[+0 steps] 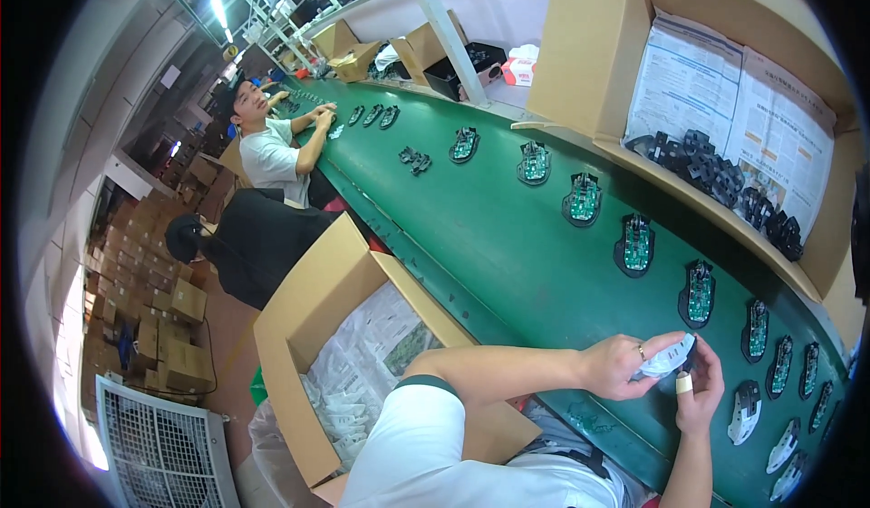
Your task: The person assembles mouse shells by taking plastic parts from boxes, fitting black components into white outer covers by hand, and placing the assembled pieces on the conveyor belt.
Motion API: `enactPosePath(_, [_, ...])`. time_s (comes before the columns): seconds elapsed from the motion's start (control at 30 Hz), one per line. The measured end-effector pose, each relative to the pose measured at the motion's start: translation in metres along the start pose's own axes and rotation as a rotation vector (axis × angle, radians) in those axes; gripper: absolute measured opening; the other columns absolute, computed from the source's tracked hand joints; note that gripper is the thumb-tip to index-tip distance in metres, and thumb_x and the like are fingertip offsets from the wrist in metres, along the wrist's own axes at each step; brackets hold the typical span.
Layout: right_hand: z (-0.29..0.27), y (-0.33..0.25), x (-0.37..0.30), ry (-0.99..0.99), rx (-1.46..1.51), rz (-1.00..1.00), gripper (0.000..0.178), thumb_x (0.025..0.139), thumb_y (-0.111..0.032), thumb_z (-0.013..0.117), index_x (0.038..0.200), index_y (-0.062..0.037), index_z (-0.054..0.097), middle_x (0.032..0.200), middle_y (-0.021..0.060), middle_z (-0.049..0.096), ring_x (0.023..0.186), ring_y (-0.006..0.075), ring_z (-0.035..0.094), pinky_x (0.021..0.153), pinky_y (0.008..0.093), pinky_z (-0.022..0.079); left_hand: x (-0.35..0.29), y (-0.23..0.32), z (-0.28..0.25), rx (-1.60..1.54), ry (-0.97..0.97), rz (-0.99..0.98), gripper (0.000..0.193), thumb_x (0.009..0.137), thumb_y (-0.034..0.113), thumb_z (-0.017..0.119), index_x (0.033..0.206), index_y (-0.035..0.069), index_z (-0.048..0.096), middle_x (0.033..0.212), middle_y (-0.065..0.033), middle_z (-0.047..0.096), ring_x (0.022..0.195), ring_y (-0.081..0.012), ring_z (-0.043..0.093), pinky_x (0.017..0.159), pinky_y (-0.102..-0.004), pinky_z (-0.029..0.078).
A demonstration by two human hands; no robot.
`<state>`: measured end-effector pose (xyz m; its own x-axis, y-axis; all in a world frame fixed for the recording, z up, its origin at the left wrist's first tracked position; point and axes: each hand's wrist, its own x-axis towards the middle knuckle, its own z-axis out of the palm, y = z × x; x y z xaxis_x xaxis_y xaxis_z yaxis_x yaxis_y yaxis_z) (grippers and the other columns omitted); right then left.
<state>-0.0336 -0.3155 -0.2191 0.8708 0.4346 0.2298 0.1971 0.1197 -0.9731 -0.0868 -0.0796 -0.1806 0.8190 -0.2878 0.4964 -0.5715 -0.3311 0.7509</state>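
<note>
My left hand (627,365), with a ring on one finger, grips a white computer mouse shell (669,358). My right hand (701,388), one fingertip wrapped in pale tape, closes on the same piece from the other side. A dark part shows at the shell's right edge, mostly hidden by the fingers. Both hands are held over the green belt (507,272). Just beyond them lies a mouse base with a green circuit board (697,295). White-covered mice (745,412) rest to the right of my right hand.
Mouse bases (582,200) run in a line along the belt. At the far right a carton (580,55) holds black plastic parts (707,168). An open carton (299,345) of white shells (349,408) stands beside my left arm. Two people (272,150) are further along the belt's left side.
</note>
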Motion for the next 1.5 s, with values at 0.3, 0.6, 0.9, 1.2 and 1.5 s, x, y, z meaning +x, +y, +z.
enactPosePath(0.3, [0.001,-0.005,0.002,0.049,-0.034,0.073,0.054,0.093,-0.01,0.066,0.141,0.0057,0.048,0.143,0.0183,0.056,0.13,0.0274,0.058,0.11,0.0396,0.047,0.002,-0.009,0.0,-0.086,0.096,-0.117,0.066,0.087,0.018,0.079,0.142,0.0,0.049,0.102,-0.0194,0.074,0.084,-0.0344,0.075,0.073,-0.0396,0.059])
enactPosePath(0.6, [0.011,-0.007,-0.004,-0.035,-0.159,0.158,0.053,0.079,-0.015,0.076,0.126,0.0038,0.061,0.123,0.0117,0.066,0.105,0.0188,0.066,0.089,0.0304,0.053,0.007,-0.01,-0.009,-0.357,0.28,-0.47,0.036,0.092,0.032,0.08,0.106,0.001,0.068,0.083,-0.0063,0.074,0.074,-0.0113,0.069,0.068,-0.0299,0.056])
enactPosePath(0.9, [0.022,-0.01,0.005,-0.162,-0.3,0.031,0.048,0.073,-0.016,0.079,0.114,0.0024,0.066,0.113,0.015,0.071,0.094,0.0227,0.069,0.082,0.0325,0.056,0.005,-0.028,-0.007,-0.004,0.01,-0.313,0.057,0.085,0.032,0.083,0.128,0.002,0.06,0.105,-0.0182,0.071,0.1,-0.0353,0.068,0.091,-0.0431,0.053])
enactPosePath(1.2, [0.006,0.0,0.004,-0.066,-0.166,0.075,0.044,0.08,-0.019,0.075,0.117,0.0019,0.062,0.13,0.0197,0.063,0.106,0.0207,0.065,0.089,0.0299,0.051,0.007,-0.022,-0.01,0.074,0.042,-0.388,0.077,0.089,0.033,0.078,0.149,0.004,0.038,0.1,-0.0222,0.07,0.092,-0.0411,0.071,0.082,-0.0458,0.056])
enactPosePath(1.5, [0.009,-0.011,0.007,-0.088,-0.227,-0.031,0.053,0.084,-0.025,0.075,0.126,0.0018,0.057,0.145,0.0233,0.053,0.134,0.0318,0.053,0.115,0.0438,0.039,-0.004,-0.038,0.004,0.229,-0.087,-0.317,0.025,0.085,0.025,0.076,0.093,0.004,0.065,0.096,-0.0143,0.061,0.088,-0.0351,0.062,0.074,-0.0479,0.05])
